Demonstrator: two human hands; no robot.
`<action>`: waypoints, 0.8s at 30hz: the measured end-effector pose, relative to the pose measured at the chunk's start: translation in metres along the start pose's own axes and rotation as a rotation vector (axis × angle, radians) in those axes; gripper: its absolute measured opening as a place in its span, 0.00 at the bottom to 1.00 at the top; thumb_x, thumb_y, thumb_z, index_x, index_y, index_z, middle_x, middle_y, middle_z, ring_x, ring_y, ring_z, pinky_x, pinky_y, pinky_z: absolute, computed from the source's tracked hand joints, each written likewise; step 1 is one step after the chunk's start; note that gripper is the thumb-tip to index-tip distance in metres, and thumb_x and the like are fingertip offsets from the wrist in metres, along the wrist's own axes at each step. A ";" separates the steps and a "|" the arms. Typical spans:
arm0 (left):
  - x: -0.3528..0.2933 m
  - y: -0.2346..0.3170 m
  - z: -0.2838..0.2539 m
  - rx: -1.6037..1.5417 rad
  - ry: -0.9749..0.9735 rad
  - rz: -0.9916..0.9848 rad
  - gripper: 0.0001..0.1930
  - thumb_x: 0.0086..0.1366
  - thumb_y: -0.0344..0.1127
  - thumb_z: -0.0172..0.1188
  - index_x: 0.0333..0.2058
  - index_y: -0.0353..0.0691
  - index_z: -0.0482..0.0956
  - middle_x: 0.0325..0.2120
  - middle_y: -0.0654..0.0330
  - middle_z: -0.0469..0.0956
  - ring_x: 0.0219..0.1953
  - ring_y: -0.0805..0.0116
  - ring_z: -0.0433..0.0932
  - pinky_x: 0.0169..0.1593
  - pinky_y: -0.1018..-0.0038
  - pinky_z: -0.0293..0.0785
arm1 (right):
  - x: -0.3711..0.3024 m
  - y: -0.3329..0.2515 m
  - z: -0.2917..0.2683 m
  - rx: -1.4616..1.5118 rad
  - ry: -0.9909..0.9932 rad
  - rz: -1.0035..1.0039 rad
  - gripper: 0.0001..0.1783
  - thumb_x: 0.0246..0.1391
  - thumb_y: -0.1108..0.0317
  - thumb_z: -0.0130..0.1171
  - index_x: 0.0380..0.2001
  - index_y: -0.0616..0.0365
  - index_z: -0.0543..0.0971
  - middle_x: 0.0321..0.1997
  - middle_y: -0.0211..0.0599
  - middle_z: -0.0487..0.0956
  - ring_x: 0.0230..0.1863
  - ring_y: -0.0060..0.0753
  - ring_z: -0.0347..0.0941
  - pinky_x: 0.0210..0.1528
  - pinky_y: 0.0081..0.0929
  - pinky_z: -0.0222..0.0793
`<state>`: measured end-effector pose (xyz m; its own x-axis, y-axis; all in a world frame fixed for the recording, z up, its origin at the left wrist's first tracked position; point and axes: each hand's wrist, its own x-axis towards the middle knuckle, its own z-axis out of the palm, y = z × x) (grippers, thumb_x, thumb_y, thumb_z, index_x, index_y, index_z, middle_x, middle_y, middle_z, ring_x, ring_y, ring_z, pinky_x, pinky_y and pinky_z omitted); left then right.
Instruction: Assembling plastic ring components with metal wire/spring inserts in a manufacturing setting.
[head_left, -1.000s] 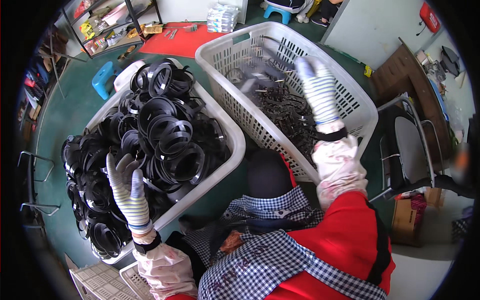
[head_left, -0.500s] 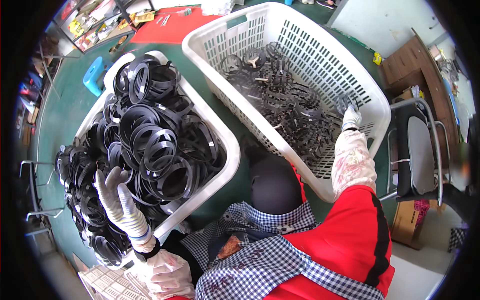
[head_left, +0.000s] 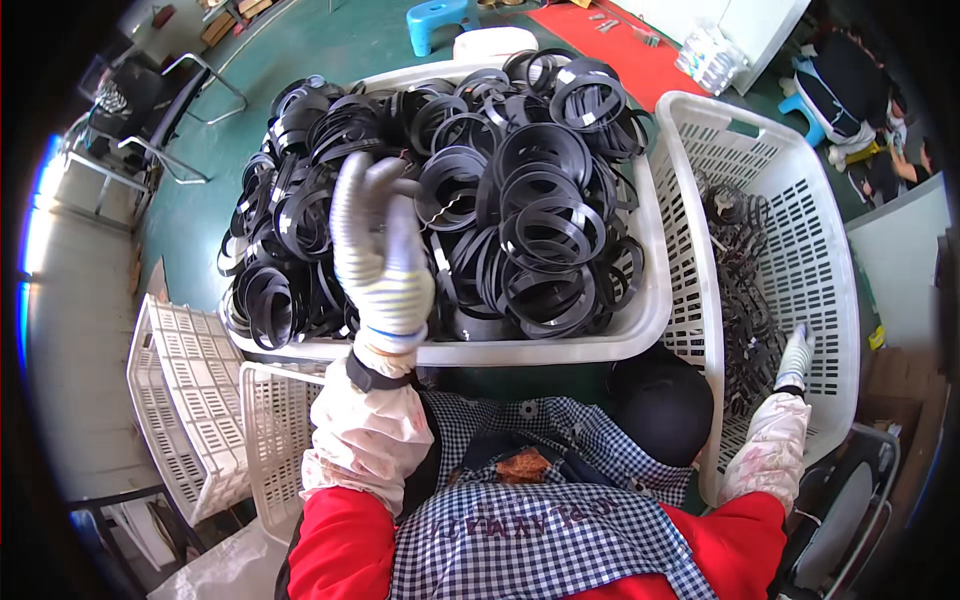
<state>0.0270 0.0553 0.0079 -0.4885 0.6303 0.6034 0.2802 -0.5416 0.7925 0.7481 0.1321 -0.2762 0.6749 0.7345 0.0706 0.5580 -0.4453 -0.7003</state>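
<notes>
Black band coils (head_left: 520, 200) piled high in white basket (head_left: 560, 345), centre. Left hand (head_left: 385, 255), gloved, raised over pile w/ fingers spread, holding nothing. Right hand (head_left: 795, 355), gloved, inside 2nd white basket (head_left: 800, 200) at right, by dark metal clips (head_left: 740, 290); grip can't tell.

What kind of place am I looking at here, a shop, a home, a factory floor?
Most likely a small factory or workshop floor. A white plastic basket is heaped with black coiled bands, a second perforated basket holds dark metal parts, and the painted green floor looks industrial.
</notes>
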 end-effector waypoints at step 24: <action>0.025 -0.077 -0.090 0.953 -0.678 -0.146 0.24 0.65 0.56 0.61 0.52 0.46 0.83 0.61 0.39 0.68 0.67 0.44 0.62 0.70 0.56 0.52 | -0.277 -0.453 0.072 -0.533 -0.779 -0.630 0.30 0.58 0.40 0.56 0.37 0.60 0.84 0.35 0.52 0.83 0.39 0.58 0.78 0.46 0.42 0.72</action>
<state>-0.0808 0.0628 -0.0466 -0.1080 0.9744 0.1973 0.9026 0.0129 0.4302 0.2733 0.1675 -0.0299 -0.1792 0.9407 -0.2881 0.9520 0.0919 -0.2920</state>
